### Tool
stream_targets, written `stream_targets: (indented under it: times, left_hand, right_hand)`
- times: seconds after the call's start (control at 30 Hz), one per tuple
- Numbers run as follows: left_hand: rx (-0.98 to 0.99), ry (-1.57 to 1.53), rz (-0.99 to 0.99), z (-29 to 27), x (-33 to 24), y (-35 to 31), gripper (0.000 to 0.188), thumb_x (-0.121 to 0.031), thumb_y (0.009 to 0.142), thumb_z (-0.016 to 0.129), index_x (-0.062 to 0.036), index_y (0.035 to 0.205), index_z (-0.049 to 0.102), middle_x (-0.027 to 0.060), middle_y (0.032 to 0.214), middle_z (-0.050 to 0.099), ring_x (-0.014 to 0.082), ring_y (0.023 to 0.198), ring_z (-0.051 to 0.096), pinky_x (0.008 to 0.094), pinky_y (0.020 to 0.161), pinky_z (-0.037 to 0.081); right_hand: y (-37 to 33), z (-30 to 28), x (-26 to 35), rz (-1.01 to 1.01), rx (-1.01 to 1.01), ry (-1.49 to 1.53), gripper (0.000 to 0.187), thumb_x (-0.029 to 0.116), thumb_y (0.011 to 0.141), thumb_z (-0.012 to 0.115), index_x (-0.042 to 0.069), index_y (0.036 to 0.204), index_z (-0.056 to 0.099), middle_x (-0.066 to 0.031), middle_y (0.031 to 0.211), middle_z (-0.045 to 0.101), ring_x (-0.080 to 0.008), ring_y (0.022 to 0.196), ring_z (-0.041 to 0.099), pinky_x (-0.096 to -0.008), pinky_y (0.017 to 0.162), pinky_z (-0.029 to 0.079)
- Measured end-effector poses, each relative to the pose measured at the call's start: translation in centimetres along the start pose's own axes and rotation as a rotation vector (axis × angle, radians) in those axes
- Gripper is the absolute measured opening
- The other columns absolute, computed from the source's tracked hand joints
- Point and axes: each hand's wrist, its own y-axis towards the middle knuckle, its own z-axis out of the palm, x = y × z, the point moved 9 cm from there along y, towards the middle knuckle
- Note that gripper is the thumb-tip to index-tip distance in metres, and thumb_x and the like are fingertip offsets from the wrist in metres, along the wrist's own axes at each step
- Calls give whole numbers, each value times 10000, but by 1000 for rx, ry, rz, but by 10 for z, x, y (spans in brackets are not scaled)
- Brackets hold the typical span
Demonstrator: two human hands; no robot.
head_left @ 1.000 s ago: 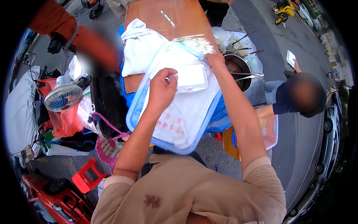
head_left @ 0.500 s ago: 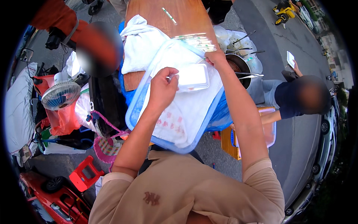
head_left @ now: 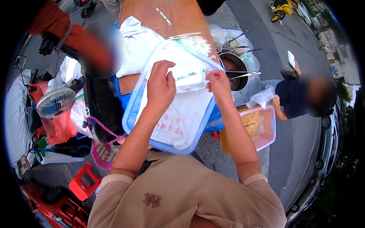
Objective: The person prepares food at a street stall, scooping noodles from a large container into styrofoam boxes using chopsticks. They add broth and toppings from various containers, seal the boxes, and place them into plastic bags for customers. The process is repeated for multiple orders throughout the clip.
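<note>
A white lidded takeaway box (head_left: 190,83) sits on the white cloth (head_left: 173,114) that covers a blue plastic tub (head_left: 128,114). Across its lid lies a slim green-and-white strip (head_left: 187,76), like a wrapped pair of chopsticks. My left hand (head_left: 161,87) is at the left side of the box, fingers curved and thumb apart from them. At the right end of the box, my right hand (head_left: 219,84) is pinched closed; whatever is between its fingertips is too small to make out.
Several wrapped chopsticks (head_left: 195,42) lie on the wooden table (head_left: 167,11) beside a folded white towel (head_left: 135,47). To the right stand a pot (head_left: 239,81) with tongs and a pink-rimmed bin (head_left: 266,131). A person (head_left: 300,93) holds a clear bag (head_left: 261,97). A fan (head_left: 56,99) stands left.
A slim strip now lies on the box lid. My right hand has come back from the chopsticks to the box, and my left hand's fingers have spread. The person at right now holds out a bag.
</note>
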Motion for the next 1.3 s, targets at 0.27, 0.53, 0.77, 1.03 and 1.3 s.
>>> stream_targets:
  times: [0.27,0.53,0.77,1.03,1.3]
  left_hand:
    - [719,401,240,134,23,4,513,-247,874,750,-123,1355,623,73,1442,597,302,1075,697,422,877,569]
    - [776,491,296,143,24,-1,463,-196,888,716,-123,1338,631,97,1411,614,317,1012,716,432,819,580]
    - [927,536,-39,135,39,6,262,-135,891,670,-77,1146,687,164,1109,719,354,953,711,450,812,565]
    - [534,-95,233,19,-85,47,337,-119,824,806,1,1091,639,127,986,660,260,845,626,360,753,520]
    - [728,25,375,34,-85,62,217,-11,850,709,-17,1062,662,127,984,663,276,899,660,364,756,536]
  right_hand:
    - [49,-18,-32,77,30,-23,181,230,952,722,76,904,638,32,771,578,-49,609,470,-221,514,374]
    - [-28,-21,72,-307,225,152,125,196,984,700,77,953,673,42,785,599,-8,624,426,-194,544,330]
    - [-68,38,131,-583,337,-155,136,125,958,706,1,986,658,-28,829,678,-78,746,599,-257,679,495]
    - [-83,32,127,-556,306,-427,208,127,926,732,4,1048,618,-76,827,658,-158,742,649,-322,680,528]
    - [-85,30,138,-914,243,-453,248,184,1007,634,2,1175,642,-124,1069,678,-245,942,678,-375,896,525]
